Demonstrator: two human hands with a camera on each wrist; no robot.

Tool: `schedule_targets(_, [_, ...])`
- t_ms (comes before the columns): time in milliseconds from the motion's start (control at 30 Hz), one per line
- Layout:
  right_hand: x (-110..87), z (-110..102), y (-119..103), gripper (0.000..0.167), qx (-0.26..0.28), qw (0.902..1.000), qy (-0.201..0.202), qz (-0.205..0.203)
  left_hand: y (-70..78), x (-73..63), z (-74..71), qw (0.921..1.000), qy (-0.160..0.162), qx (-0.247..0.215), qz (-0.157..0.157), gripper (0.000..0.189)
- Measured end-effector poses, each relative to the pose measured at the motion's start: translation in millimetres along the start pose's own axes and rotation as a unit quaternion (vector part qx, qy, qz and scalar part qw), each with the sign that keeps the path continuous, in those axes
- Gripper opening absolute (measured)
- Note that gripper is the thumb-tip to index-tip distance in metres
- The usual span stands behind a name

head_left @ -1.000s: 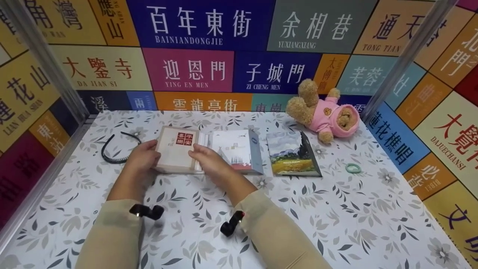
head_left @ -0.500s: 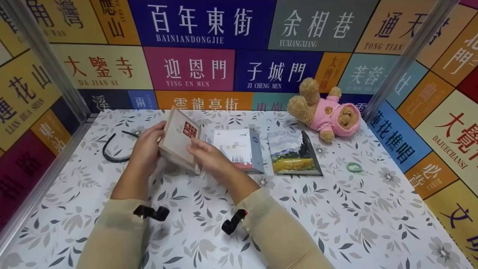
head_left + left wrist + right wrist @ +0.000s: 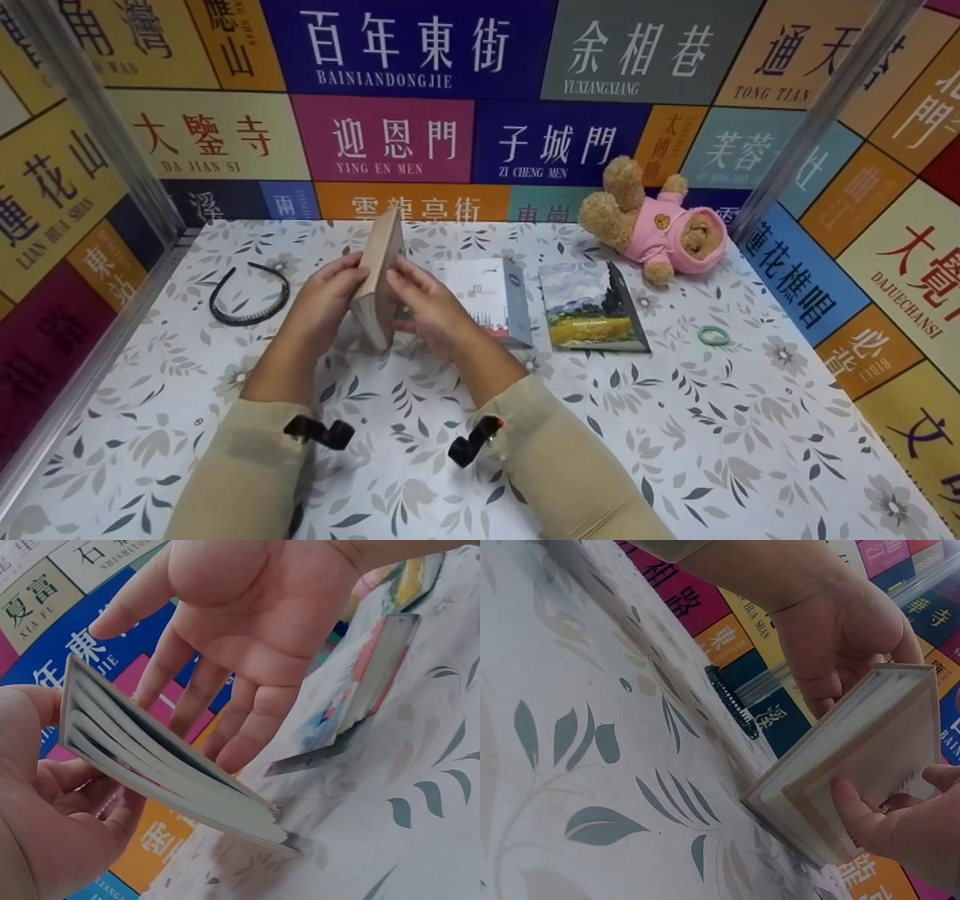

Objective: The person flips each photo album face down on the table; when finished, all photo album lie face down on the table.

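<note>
A small thick photo album (image 3: 376,281) with a beige cover stands upright between the hands in the head view, slightly tilted. My left hand (image 3: 324,300) holds its left side, fingers behind and thumb on the near edge. My right hand (image 3: 433,304) has its fingers against the cover on the right. In the left wrist view, the right hand's palm (image 3: 255,622) shows with fingers spread and fairly straight beside the album's page edges (image 3: 165,772). Red print on the cover is partly hidden by the right fingers in the right wrist view.
Right of the hands lie a white and blue album (image 3: 487,300) and a landscape-painting album (image 3: 592,311). A black headband (image 3: 247,319) lies at left. A pink-hooded teddy bear (image 3: 660,229) and a green hair tie (image 3: 712,335) are at right. Printed panels wall the table.
The beige album has been lifted from beside the white one and turned up on edge. Both hands moved with it; the right hand's fingers have spread against its cover.
</note>
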State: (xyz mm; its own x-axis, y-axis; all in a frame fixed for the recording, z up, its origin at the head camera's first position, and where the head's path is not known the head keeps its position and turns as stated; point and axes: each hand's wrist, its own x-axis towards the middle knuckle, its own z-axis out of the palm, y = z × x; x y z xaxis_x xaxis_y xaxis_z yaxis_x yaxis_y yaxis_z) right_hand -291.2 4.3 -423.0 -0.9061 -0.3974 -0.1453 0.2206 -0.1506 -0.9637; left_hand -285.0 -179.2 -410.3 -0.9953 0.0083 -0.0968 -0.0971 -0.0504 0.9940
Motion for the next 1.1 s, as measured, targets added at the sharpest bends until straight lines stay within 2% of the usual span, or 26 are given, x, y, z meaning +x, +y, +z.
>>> schedule_targets(133, [1.5, -5.4, 0.4, 0.068, -0.013, 0.9999, 0.009, 0.005, -4.0, 1.8, 4.6, 0.9996, -0.024, 0.010, -0.008, 0.060])
schedule_targets(300, [2.4, -9.3, 1.5, 0.065, -0.007, 0.9999, 0.009, 0.009, -5.5, 3.2, 4.9, 0.9997, -0.017, 0.010, -0.016, 0.060])
schedule_targets(433, [4.8, -10.2, 4.4, 0.064, 0.002, 0.9999, 0.008, 0.012, -9.0, 5.6, 1.9, 0.9996, -0.007, -0.021, -0.021, 0.055])
schedule_targets(533, [6.5, -10.4, 5.9, 0.065, 0.004, 0.9998, 0.012, 0.012, -13.3, 8.6, -0.2, 0.9985, -0.012, -0.048, -0.024, 0.051])
schedule_targets(600, [7.4, -10.9, 6.3, 0.066, 0.012, 0.9997, 0.015, 0.012, -17.0, 10.8, -1.0, 0.9980, -0.016, -0.048, -0.037, 0.051])
schedule_targets(700, [8.5, -13.5, 7.4, 0.064, 0.028, 0.9995, 0.015, 0.007, -24.6, 14.4, -2.1, 0.9976, -0.023, -0.019, -0.062, 0.054])
schedule_targets(800, [9.0, -17.8, 7.7, 0.061, 0.035, 0.9993, 0.014, 0.003, -32.1, 17.6, -3.6, 0.9958, -0.044, 0.011, -0.080, 0.057])
schedule_targets(933, [10.2, -25.4, 6.4, 0.059, 0.010, 0.9994, 0.031, -0.014, -37.9, 19.6, -5.6, 0.9940, -0.058, 0.023, -0.090, 0.061])
schedule_targets(1100, [13.5, -32.8, 4.9, 0.063, -0.041, 0.9962, 0.071, -0.030, -36.7, 18.5, -7.7, 0.9934, -0.023, 0.072, -0.087, 0.063])
